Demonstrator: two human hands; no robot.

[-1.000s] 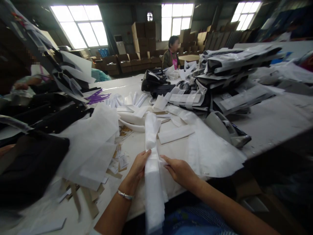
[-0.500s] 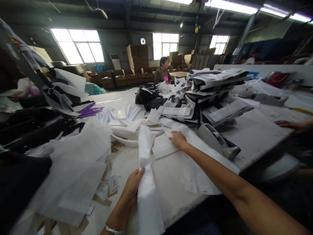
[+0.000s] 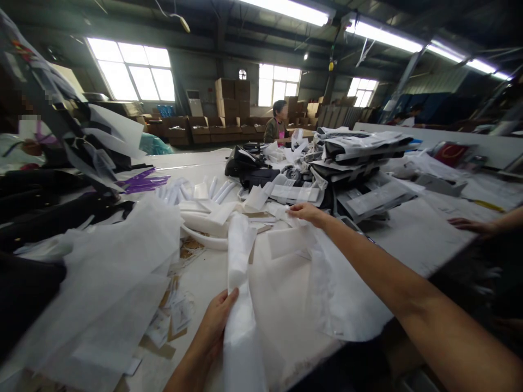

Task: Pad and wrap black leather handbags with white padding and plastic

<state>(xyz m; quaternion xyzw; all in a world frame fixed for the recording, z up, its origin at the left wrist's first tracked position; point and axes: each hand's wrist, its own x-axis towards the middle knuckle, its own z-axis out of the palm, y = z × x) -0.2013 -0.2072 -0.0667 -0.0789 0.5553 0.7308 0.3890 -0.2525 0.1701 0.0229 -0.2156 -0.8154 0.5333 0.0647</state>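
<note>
My left hand (image 3: pixel 218 318) is closed around a long, white, folded strip of thin wrapping material (image 3: pixel 241 326), which runs from the table's near side toward the middle. Farther off, my right hand (image 3: pixel 308 212) has its fingertips pinched on the edge of a thin white sheet (image 3: pixel 347 288). That sheet spreads under my right forearm and droops at the table's near edge. Between the hands lies a flat white rectangular piece (image 3: pixel 290 241), partly over the sheet. Curved white padded strips (image 3: pixel 204 222) lie just beyond the long strip.
Dark bags with white wrapping (image 3: pixel 363 144) are piled at the back right. Translucent sheets (image 3: pixel 110 277) and paper scraps (image 3: pixel 180 310) cover the left. Purple strips (image 3: pixel 145 181) lie behind them. Another person's hand (image 3: pixel 468 224) rests at the right edge; a co-worker (image 3: pixel 277 126) is across the table.
My right hand has moved slightly away from me, off the flat rectangular piece to the sheet's edge. The sheet and the piece have shifted right. My left hand keeps its hold.
</note>
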